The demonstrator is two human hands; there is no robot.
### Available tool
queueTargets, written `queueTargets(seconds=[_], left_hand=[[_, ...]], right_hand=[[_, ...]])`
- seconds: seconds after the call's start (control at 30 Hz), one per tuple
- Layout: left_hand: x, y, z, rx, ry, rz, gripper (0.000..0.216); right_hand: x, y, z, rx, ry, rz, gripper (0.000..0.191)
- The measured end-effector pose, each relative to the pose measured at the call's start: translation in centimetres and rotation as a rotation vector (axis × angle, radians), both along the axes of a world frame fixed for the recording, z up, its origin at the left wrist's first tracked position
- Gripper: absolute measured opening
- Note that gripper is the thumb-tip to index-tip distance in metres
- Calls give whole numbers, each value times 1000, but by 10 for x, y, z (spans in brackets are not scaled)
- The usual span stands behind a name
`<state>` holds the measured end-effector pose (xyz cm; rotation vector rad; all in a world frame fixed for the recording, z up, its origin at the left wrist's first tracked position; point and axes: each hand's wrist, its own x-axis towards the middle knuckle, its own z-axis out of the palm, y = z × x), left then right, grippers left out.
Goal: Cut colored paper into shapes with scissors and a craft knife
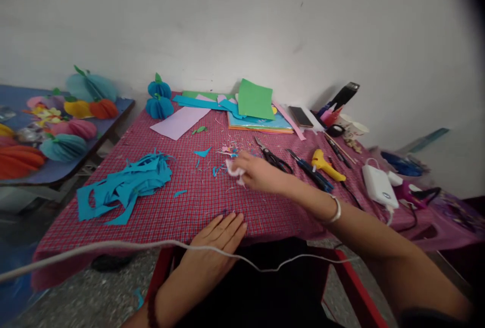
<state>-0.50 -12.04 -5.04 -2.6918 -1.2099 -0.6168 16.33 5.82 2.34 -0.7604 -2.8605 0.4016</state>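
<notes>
White material point(235, 171) was pinched by the right hand point(259, 172); the left hand point(217, 242) was laid, fingers outstretched, at the tablecloth edge point(276, 232).

Scraps point(227, 149) left of scissors point(272, 157), glue gun point(327, 166) farther right.

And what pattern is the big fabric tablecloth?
The fabric tablecloth has small checks, mostly red with pale and dark lines; head view.
</notes>
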Motion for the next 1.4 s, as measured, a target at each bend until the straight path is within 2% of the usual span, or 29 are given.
queueTargets(seconds=[0.07,0.1,0.13,0.2,0.27,0.3,0.4,0.47,0.53,0.63,0.73,0.77,0.83,0.93,1.0,1.07,1.13,1.2,1.3,1.33,1.4], left_hand=[[1,1,1,11,-6,4,45],[1,1,2,13,-8,10,45],[1,1,2,15,-6,12,45],[2,1,3,15,1,13,46],[1,1,2,19,10,10,46],[1,1,1,20,16,6,45],[-2,-1,-2,17,40,-4,47],[0,0,-2,4,52,0,47],[8,3,1,-17,65,-23,46],[32,14,8,-49,114,-133,47],[59,25,10,-58,158,-192,44],[65,27,9,-59,161,-185,44],[73,26,5,-62,153,-158,45],[75,21,0,-73,132,-133,49],[74,18,1,-84,130,-129,51],[73,17,4,-97,122,-123,51],[74,17,7,-112,104,-117,49],[75,18,9,-127,85,-112,49],[76,18,10,-147,61,-106,50],[76,17,10,-159,56,-102,51],[76,16,12,-187,49,-91,51]], right_hand=[[0,-18,-5,-87,-18,171,20],[0,-22,-8,-103,-38,205,18],[1,-21,-10,-97,-54,194,17],[7,-7,-9,-24,-61,49,18],[16,7,-1,34,-25,-83,19],[22,8,3,34,9,-94,21],[35,-13,10,-76,55,33,26],[38,-30,8,-158,-9,146,23],[37,-30,5,-170,-85,204,20],[35,0,6,-51,-77,80,20],[39,20,13,21,60,-64,26],[42,18,14,4,95,-53,29],[46,4,9,-71,81,67,30],[49,-6,-5,-121,-49,261,21],[49,7,-10,-42,-74,214,19],[49,24,-8,62,-47,12,17],[50,27,0,95,29,-65,18],[53,13,4,35,85,19,20],[58,-15,-2,-108,23,201,22],[61,-18,-6,-128,-5,220,22],[62,-12,-12,-93,-28,151,22]])
